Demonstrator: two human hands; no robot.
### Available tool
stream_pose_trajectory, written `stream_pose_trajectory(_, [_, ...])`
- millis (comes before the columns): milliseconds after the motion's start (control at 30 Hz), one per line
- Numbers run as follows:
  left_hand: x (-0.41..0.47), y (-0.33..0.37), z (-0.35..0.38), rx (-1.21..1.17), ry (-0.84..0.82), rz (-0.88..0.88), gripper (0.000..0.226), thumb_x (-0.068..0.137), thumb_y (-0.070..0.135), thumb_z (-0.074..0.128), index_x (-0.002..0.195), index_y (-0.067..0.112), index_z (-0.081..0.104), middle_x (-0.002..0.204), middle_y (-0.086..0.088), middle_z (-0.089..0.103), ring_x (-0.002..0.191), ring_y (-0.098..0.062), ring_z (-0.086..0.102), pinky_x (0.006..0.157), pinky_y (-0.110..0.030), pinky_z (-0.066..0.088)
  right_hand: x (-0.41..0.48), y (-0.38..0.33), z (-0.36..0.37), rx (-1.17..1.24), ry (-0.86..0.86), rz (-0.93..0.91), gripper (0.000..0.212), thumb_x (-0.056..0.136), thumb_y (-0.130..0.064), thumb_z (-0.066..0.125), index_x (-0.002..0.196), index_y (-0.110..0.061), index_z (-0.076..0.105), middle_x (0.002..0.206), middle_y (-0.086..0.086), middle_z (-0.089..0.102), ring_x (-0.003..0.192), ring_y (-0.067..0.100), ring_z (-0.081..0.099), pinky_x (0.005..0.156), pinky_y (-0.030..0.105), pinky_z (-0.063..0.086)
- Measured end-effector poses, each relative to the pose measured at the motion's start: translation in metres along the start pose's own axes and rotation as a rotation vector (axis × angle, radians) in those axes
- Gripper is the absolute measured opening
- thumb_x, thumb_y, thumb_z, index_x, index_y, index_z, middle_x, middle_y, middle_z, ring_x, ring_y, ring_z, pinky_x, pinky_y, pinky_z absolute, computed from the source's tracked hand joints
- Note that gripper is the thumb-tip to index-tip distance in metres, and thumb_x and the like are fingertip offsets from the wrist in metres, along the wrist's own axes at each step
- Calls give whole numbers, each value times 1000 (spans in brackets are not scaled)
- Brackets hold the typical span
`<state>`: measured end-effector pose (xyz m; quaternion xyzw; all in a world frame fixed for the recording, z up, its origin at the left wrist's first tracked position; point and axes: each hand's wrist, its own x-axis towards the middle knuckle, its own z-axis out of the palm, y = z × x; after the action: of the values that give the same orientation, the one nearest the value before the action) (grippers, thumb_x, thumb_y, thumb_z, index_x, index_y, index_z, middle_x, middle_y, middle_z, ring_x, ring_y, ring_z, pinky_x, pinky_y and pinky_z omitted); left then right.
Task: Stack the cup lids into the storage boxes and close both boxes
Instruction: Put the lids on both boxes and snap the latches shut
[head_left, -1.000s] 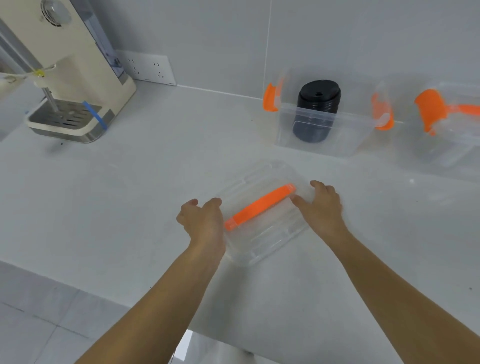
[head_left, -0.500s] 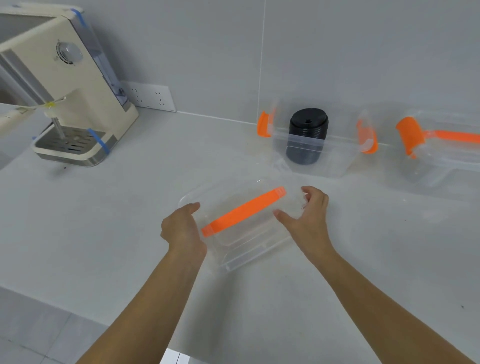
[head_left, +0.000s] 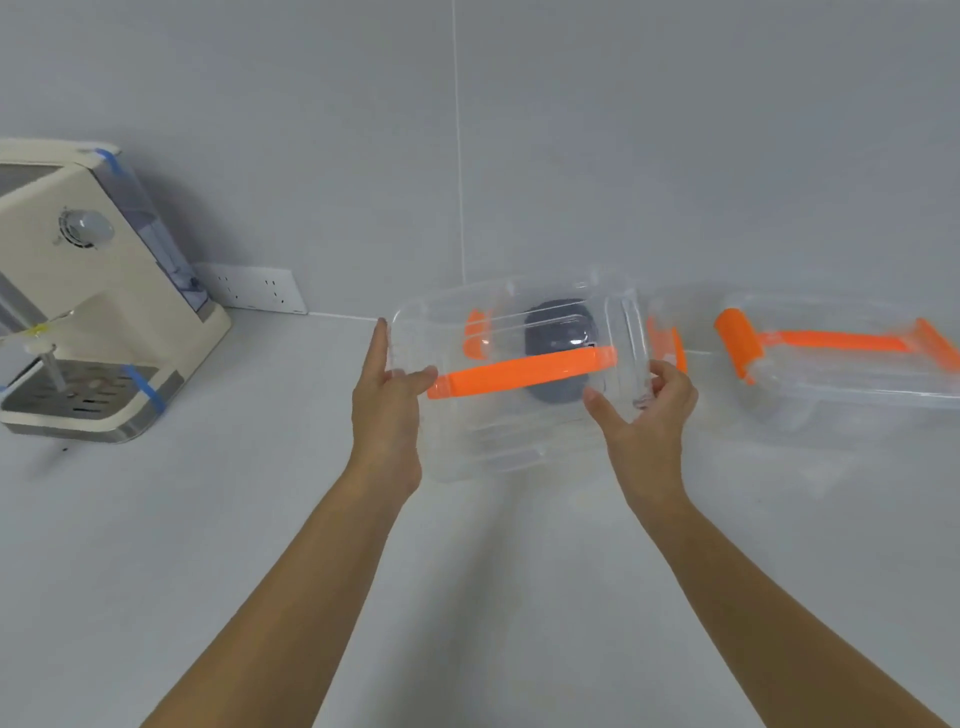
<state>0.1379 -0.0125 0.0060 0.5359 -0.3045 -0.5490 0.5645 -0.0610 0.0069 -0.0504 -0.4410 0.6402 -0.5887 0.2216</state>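
Both hands are closed on one clear box lid (head_left: 519, 384), held in the air in front of the open storage box (head_left: 561, 332). Left to right:

- Coffee machine (head_left: 93, 291) is parked at the far left of the bench (head_left: 208, 519), wall socket (head_left: 254, 288) just behind it. Neither is involved in the task.
- Left hand (head_left: 387, 410): the lid's left short edge is pinched, thumb on top near the end of the orange handle (head_left: 519, 371), fingers extended up along the edge.
- Lid is carried roughly level, handle side up. Likely kept level and gripped at both ends so it can be lowered square onto the box rim.
- Black cup lids (head_left: 558, 353) are seen through the lid as a dark stack inside the open box, against the back wall. Orange side latches (head_left: 475, 335) appear flipped out, presumably to leave the rim free for the lid.
- Right hand (head_left: 644, 410): the lid's right short edge is gripped, thumb on the near side, fingers curled around the far side.
- Second storage box (head_left: 841, 364) sits at the far right with its lid on and an orange latch at its left end. Whether it is fully latched cannot be told; its contents are not discernible.

Judgement: stacking is done for the middle box, and closing is in hand. Lid alignment with the rim is needed before the latches can be snapped.
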Motion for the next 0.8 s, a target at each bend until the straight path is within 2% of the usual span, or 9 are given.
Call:
stream_pose_trajectory(67, [11, 4, 15, 18, -75, 4, 74, 84, 4, 58, 142, 41, 31, 121, 5, 50, 116, -14, 48, 101, -38, 36, 14, -3, -7, 2, 37, 0, 57, 77, -20, 74, 121, -19, 37, 114, -2, 29, 107, 17, 39, 92, 25, 34])
stream_pose_trajectory(133, [19, 7, 28, 29, -101, 30, 66, 85, 5, 58, 140, 32, 33, 109, 5, 54, 103, -12, 53, 93, -40, 42, 29, -6, -13, 8, 79, 15, 59, 78, -20, 73, 125, -13, 38, 114, -1, 30, 106, 14, 38, 93, 25, 35])
stream_pose_trajectory(267, [37, 9, 49, 53, -157, 137, 34, 84, 3, 60, 107, 21, 44, 108, 7, 60, 94, -10, 58, 87, -36, 47, 56, -7, -22, 23, 111, 17, 51, 80, -18, 70, 120, -14, 38, 112, -2, 31, 104, 13, 35, 91, 27, 34])
stream_pose_trajectory(367, [55, 7, 65, 88, -195, 219, 19, 86, 10, 60, 97, 24, 54, 101, 12, 61, 98, -11, 57, 83, -26, 45, 72, -5, -23, 22, 125, 40, 55, 82, -21, 68, 127, -10, 37, 115, -2, 29, 107, 11, 32, 94, 26, 32])
stream_pose_trajectory(433, [69, 4, 72, 110, -216, 237, 18, 87, 19, 60, 105, 26, 59, 108, 16, 60, 105, -6, 55, 83, -19, 41, 82, -2, -25, -8, 131, 49, 59, 82, -23, 67, 130, -8, 36, 118, 0, 29, 107, 10, 31, 95, 27, 33])
stream_pose_trajectory(533, [88, -6, 81, 150, -252, 230, 37, 89, 31, 56, 126, 31, 54, 123, 20, 53, 108, 9, 48, 82, -11, 32, 93, 5, -25, -68, 123, 49, 62, 83, -26, 67, 133, -6, 36, 125, 8, 33, 102, 4, 30, 91, 24, 33])
stream_pose_trajectory(633, [102, -15, 88, 147, -249, 199, 44, 90, 36, 53, 134, 35, 48, 129, 23, 47, 115, 4, 42, 89, -17, 27, 99, 10, -23, -107, 99, 50, 61, 82, -27, 67, 131, -5, 38, 126, 13, 35, 99, 4, 31, 94, 29, 36])
stream_pose_trajectory(700, [110, -20, 93, 132, -238, 159, 46, 89, 40, 53, 135, 36, 47, 131, 23, 45, 116, 3, 40, 87, -17, 28, 103, 14, -21, -143, 86, 50, 59, 82, -28, 67, 129, -4, 40, 123, 13, 36, 99, 8, 33, 98, 35, 37])
stream_pose_trajectory(800, [119, -25, 95, 129, -246, 109, 48, 89, 43, 51, 137, 35, 45, 136, 21, 43, 115, 2, 41, 83, -15, 30, 104, 20, -17, -221, 91, 52, 57, 82, -34, 66, 125, -6, 42, 113, 4, 36, 99, 11, 34, 99, 40, 36])
